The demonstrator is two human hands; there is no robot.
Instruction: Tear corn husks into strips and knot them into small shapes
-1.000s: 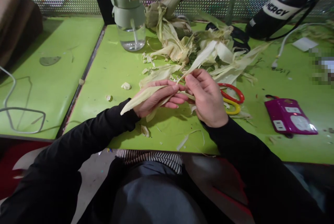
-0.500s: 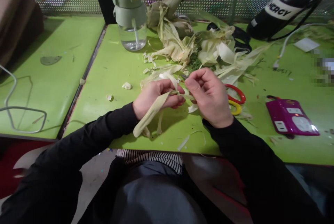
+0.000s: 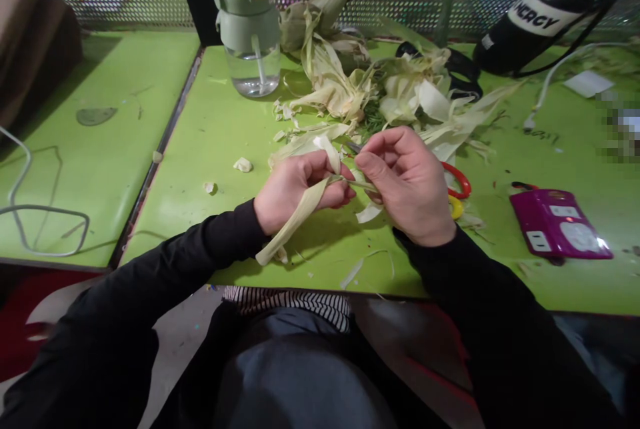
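Observation:
A pale green corn husk strip (image 3: 299,215) runs through the fingers of my left hand (image 3: 295,189), which is closed on it. One end hangs toward the table's front edge, while a whiter piece curls up above the thumb. My right hand (image 3: 413,185) pinches the strip's other end, just right of the left fingertips. Partly hidden beside the right hand are scissors with a red handle loop (image 3: 461,181) and a yellow one. Behind both hands lies a heap of dry corn husks (image 3: 345,92).
A water bottle (image 3: 253,49) stands at the back. At the right are a black bottle (image 3: 537,19) and a purple power socket block (image 3: 560,223). White cables cross both sides of the green table (image 3: 180,149). Husk scraps (image 3: 353,273) lie near the front edge.
My right hand has shifted slightly right, covering more of the scissors' handles. The husk strip between my hands looks drawn a little longer. My left hand stays nearly in place.

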